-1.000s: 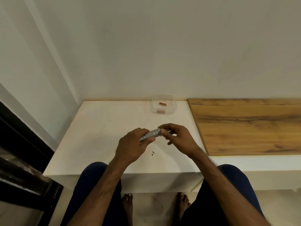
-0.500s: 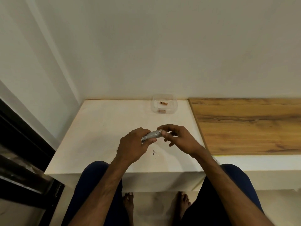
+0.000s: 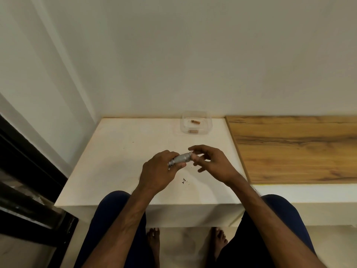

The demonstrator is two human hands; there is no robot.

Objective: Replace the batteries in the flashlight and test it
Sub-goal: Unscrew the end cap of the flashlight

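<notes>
A small silver flashlight (image 3: pixel 181 159) lies slanted between both hands above the white table (image 3: pixel 119 151). My left hand (image 3: pixel 158 175) is closed around its lower left end. My right hand (image 3: pixel 210 163) pinches the upper right end with thumb and fingertips; that end is hidden under the fingers. At the back of the table stands a clear plastic box (image 3: pixel 196 122) holding a copper-coloured battery (image 3: pixel 195 122), with a second one (image 3: pixel 193 131) lower down.
A wooden board (image 3: pixel 297 147) adjoins the table on the right. The wall runs right behind the table. A dark frame (image 3: pixel 29 171) stands at the left. Small dark specks (image 3: pixel 184 180) lie on the table near my hands. My knees and bare feet are below.
The hands and flashlight stay in nearly the same place. My right fingers have shifted slightly on the flashlight's end.
</notes>
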